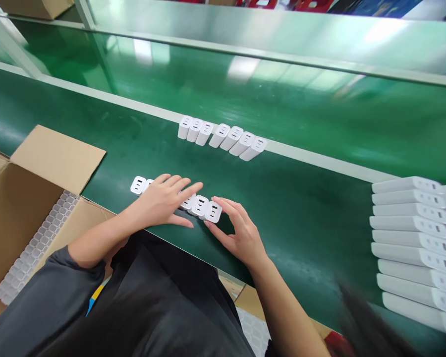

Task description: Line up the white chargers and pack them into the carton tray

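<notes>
A row of white USB chargers (199, 205) stands near the front edge of the green bench, ports facing up. My left hand (163, 201) lies flat over the middle of this row, fingers stretched out and apart, hiding several chargers beneath it. At the row's left end, a charger (138, 185) shows beyond that hand. My right hand (241, 230) has thumb and fingertips closed on the sides of the charger (213, 211) at the right end.
Several more chargers (235, 139) lean in a row along the pale strip behind. At right, white chargers (397, 238) lie stacked. An open cardboard box (59, 156) at left holds rows of clear-looking pieces (33, 253). A raised green shelf (301, 94) runs along the back.
</notes>
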### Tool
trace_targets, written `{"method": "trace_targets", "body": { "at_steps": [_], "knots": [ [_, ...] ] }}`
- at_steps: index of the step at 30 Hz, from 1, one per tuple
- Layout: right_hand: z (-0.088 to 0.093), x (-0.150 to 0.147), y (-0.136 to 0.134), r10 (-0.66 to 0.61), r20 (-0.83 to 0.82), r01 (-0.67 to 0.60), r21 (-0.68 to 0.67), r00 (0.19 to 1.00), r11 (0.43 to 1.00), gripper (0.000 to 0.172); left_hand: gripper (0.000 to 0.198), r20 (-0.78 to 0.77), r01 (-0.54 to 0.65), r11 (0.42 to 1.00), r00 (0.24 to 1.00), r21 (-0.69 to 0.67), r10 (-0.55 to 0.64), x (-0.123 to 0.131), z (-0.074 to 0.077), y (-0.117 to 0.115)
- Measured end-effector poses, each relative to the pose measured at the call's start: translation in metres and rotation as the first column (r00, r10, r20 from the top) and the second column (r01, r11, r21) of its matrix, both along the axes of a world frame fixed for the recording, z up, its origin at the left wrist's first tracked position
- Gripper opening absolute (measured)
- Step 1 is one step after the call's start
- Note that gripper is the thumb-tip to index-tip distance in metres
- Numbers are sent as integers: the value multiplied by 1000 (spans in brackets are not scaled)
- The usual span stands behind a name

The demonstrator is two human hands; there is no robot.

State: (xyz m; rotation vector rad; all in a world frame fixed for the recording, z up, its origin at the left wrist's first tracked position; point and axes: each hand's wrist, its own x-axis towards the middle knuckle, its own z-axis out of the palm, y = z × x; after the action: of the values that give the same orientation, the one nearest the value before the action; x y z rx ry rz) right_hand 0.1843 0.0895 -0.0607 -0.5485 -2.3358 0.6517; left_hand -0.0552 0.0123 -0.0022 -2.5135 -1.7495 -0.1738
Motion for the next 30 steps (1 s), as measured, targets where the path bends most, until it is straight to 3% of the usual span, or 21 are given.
{"method": "trace_targets", "body": {
  "at_steps": [5,13,20,25,30],
  "knots": [
    [1,-1,1,33,14,-34,32,999,999,59,81,20,-125,992,992,16,125,-39,1,-15],
    [-2,-2,2,53,62,-55,40,997,998,57,66,-113,16,1000,993,26,-13,-44,-12,-7],
    [-1,-2,2,86,92,-88,26,992,996,63,51,6,-24,988,1000,156,24,-57,-12,-14],
    [0,-2,2,102,111,-104,16,989,994,64,62,-50,-14,999,999,-38,12,-55,-1,-10],
    [0,-3,2,95,110,-100,40,989,994,63,79,-195,115,961,966,-253,-167,-51,17,12]
  ]
}}
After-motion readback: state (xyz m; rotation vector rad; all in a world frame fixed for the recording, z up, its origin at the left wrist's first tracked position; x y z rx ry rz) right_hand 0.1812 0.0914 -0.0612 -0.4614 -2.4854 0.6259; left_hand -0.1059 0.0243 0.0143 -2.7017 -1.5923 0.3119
